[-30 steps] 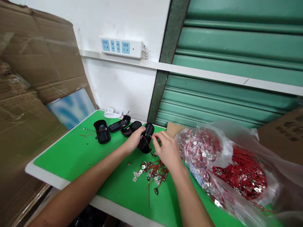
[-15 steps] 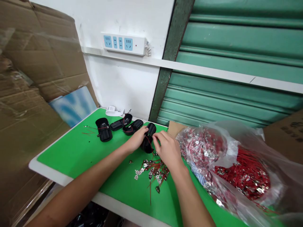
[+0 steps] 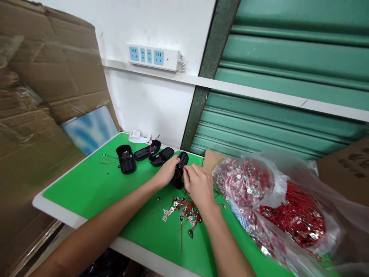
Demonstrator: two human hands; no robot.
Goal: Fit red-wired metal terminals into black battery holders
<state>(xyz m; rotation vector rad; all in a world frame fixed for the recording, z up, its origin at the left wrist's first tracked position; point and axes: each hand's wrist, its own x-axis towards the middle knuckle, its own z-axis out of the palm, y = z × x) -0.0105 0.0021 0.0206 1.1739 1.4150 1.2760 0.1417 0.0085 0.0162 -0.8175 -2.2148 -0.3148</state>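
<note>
My left hand (image 3: 165,173) grips a black plastic housing (image 3: 179,169) from its left side on the green mat (image 3: 95,184). My right hand (image 3: 197,185) is closed against the housing's right side, fingertips pinched at a thin red wire on it. In front of both hands lies a small heap of red wires with metal tabs (image 3: 184,211). Three more black housings (image 3: 125,158) (image 3: 147,151) (image 3: 161,156) lie in a row to the left, near the wall.
A clear plastic bag (image 3: 276,200) full of red wires with metal tabs fills the right of the table. Cardboard sheets (image 3: 43,77) lean at the left, a blue-white panel (image 3: 89,129) in front of them. A white power strip (image 3: 154,57) hangs on the wall; a tape roll (image 3: 135,135) lies below.
My right hand has moved in from just right of the housing and now presses against it. The left hand keeps its hold. The view has shifted slightly.
</note>
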